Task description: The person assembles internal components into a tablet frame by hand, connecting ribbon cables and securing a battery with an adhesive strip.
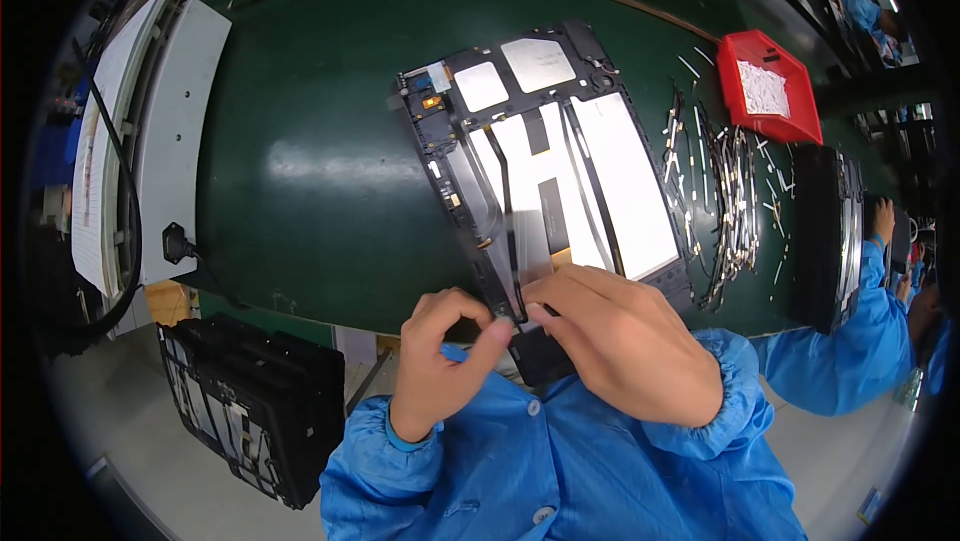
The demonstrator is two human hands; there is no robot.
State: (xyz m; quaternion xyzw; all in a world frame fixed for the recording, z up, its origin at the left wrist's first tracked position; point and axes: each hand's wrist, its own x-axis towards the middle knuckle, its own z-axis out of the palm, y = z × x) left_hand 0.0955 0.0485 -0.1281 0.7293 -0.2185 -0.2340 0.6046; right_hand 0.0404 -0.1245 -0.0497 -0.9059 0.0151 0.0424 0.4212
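A tablet-like device panel (625, 176) with its inside showing lies tilted on the green bench, its near end over the front edge. White and silver plates fill a black frame, and black flat cables (504, 176) run lengthwise over it. My left hand (440, 356) is at the near left edge, thumb and forefinger curled together; what lies between their tips is too small to make out. My right hand (625, 341) rests over the near end, thumb and forefinger closed at the lower end of the left black flat cable. Its other fingers are folded and partly hidden.
Loose thin cable strips (735, 206) lie right of the panel, beside a red bin (805, 106) of small white pieces. Black panels (825, 236) are stacked farther right, near a co-worker's blue sleeve (840, 361). More panels (260, 401) stand low left. A grey-white box (185, 131) stands left.
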